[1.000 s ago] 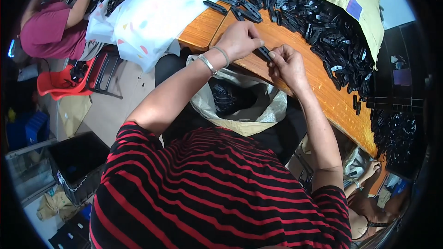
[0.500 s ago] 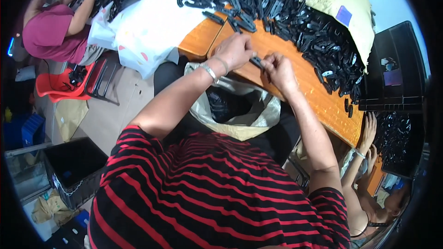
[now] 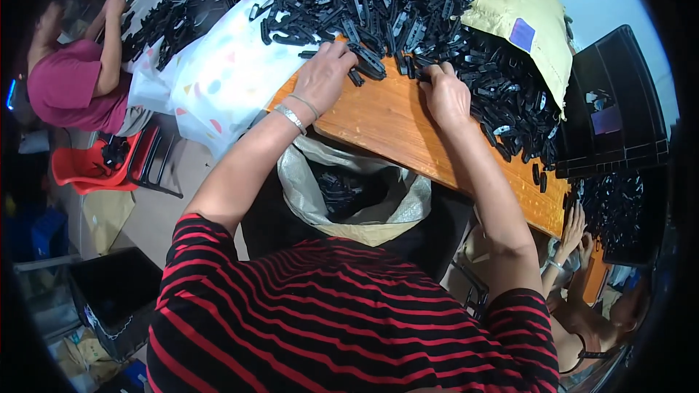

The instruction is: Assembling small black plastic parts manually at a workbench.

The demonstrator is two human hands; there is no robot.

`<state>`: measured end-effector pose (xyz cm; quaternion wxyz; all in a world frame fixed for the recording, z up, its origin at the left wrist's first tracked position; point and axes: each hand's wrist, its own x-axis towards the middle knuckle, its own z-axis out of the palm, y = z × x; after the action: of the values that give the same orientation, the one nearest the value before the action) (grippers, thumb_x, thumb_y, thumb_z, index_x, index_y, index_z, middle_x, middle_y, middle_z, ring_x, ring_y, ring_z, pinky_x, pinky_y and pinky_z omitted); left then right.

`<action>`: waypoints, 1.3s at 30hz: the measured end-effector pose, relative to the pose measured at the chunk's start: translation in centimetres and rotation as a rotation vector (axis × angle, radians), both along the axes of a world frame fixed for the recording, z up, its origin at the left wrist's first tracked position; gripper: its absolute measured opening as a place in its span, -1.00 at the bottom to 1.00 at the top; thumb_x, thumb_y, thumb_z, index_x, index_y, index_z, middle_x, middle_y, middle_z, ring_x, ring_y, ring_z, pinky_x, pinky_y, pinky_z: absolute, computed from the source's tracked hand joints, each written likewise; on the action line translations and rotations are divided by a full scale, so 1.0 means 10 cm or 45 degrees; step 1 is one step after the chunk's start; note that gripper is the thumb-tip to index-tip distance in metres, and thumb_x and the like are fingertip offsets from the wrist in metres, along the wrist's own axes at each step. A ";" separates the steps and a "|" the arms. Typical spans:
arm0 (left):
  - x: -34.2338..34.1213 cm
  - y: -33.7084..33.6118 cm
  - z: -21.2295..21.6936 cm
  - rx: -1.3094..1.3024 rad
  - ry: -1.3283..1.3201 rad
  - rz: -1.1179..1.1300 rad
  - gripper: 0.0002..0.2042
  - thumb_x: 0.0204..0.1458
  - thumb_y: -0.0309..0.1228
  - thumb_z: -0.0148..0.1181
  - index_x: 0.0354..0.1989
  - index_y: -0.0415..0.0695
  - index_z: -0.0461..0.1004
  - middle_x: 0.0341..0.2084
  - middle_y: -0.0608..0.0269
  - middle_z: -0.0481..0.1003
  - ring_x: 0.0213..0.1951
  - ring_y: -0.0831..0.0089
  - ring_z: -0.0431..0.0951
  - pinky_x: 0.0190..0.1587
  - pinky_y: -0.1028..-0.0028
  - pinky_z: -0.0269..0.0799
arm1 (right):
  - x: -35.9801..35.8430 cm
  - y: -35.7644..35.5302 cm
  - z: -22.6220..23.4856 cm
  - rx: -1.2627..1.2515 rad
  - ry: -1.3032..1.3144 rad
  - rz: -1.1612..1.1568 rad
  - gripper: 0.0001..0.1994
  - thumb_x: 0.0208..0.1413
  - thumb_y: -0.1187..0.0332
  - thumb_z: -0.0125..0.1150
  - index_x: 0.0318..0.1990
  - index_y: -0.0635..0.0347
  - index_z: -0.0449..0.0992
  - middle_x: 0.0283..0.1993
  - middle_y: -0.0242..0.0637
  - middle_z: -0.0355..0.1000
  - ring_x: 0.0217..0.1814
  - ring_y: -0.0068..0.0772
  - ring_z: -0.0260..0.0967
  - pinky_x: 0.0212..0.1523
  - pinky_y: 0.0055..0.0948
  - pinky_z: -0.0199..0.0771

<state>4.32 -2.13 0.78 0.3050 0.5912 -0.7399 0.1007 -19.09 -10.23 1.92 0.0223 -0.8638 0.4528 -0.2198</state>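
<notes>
A large heap of narrow black plastic pieces (image 3: 349, 0) covers the far part of the wooden table (image 3: 386, 124). My left hand (image 3: 320, 80) is over the table at the heap's near edge, fingers curled down by a short black piece (image 3: 356, 77); what lies under them is hidden. To the right, my right hand (image 3: 446, 98) reaches the edge of the heap with thumb and fingers closed on a small black piece (image 3: 424, 78), mostly covered. Below the table edge, an open woven sack (image 3: 298, 196) at my lap holds more black pieces (image 3: 342, 193).
White plastic sheeting (image 3: 226, 65) hangs over the table's left side. A yellowish sack (image 3: 517, 0) lies behind the heap. Co-workers sit at far left (image 3: 73, 87) and lower right (image 3: 568, 320). A red chair (image 3: 84, 169) and black crate (image 3: 116, 291) stand left; a black bin (image 3: 611, 116) stands right.
My hands were close together above the sack, with a black piece at the right fingertips. They have moved apart and forward to the heap's edge. The view has shifted slightly.
</notes>
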 end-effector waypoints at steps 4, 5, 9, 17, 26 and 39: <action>-0.04 -0.01 0.01 0.083 -0.042 -0.009 -0.88 -0.11 -0.58 0.09 -0.37 -0.15 0.39 -0.38 0.24 0.36 -0.22 0.25 0.37 -0.25 0.33 0.39 | 0.06 -0.04 -0.05 0.036 0.086 -0.031 -0.78 -0.08 0.40 0.24 -0.25 0.24 0.44 -0.21 -0.03 0.38 -0.25 0.03 0.43 -0.25 -0.16 0.45; -0.04 -0.01 0.02 0.077 -0.050 -0.027 -0.88 -0.12 -0.58 0.11 -0.38 -0.16 0.37 -0.39 0.24 0.36 -0.23 0.24 0.37 -0.25 0.34 0.39 | 0.04 -0.04 -0.04 0.041 0.087 -0.027 -0.78 -0.08 0.40 0.24 -0.25 0.24 0.44 -0.21 -0.03 0.38 -0.25 0.03 0.43 -0.25 -0.16 0.45; -0.08 0.03 0.00 0.134 0.039 -0.118 -0.91 -0.13 -0.57 0.12 -0.42 -0.14 0.39 -0.45 0.24 0.38 -0.28 0.24 0.42 -0.29 0.33 0.42 | -0.03 0.01 0.03 0.246 0.103 -0.006 -0.75 -0.09 0.38 0.25 -0.24 0.26 0.43 -0.19 0.01 0.40 -0.19 0.07 0.41 -0.19 -0.14 0.43; -0.24 0.21 -0.11 0.491 1.360 -0.128 -0.82 0.01 -0.56 0.14 -0.19 -0.25 0.43 -0.36 0.20 0.53 -0.34 0.50 0.56 -0.29 0.58 0.48 | 0.04 0.55 -0.01 0.855 -0.596 0.228 -0.85 0.17 0.41 0.06 -0.20 0.31 0.43 -0.56 -0.36 0.36 -0.59 -0.62 0.29 -0.56 -0.56 0.31; -0.37 0.35 -0.01 0.867 2.249 -0.304 -0.83 0.07 -0.57 0.09 -0.14 -0.25 0.41 -0.28 0.16 0.53 -0.24 0.50 0.56 -0.20 0.65 0.49 | 0.12 0.69 -0.12 0.112 -0.178 0.173 -0.86 0.08 0.31 0.13 -0.35 0.20 0.46 -0.32 -0.14 0.36 -0.36 0.04 0.38 -0.40 -0.14 0.38; -0.54 0.26 0.09 0.966 1.754 -0.302 -0.77 0.01 -0.49 0.22 -0.16 -0.27 0.41 -0.42 0.28 0.49 -0.46 0.64 0.50 -0.41 0.67 0.45 | -0.13 0.44 -0.06 1.368 -0.911 0.071 -0.86 0.13 0.38 0.16 -0.40 0.25 0.46 -0.61 -0.39 0.41 -0.72 -0.67 0.25 -0.73 -0.68 0.19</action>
<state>-1.03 0.45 1.67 0.4806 0.5011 -0.4266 -0.5796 -20.43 -5.83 1.36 0.6070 -0.6170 0.4417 -0.2363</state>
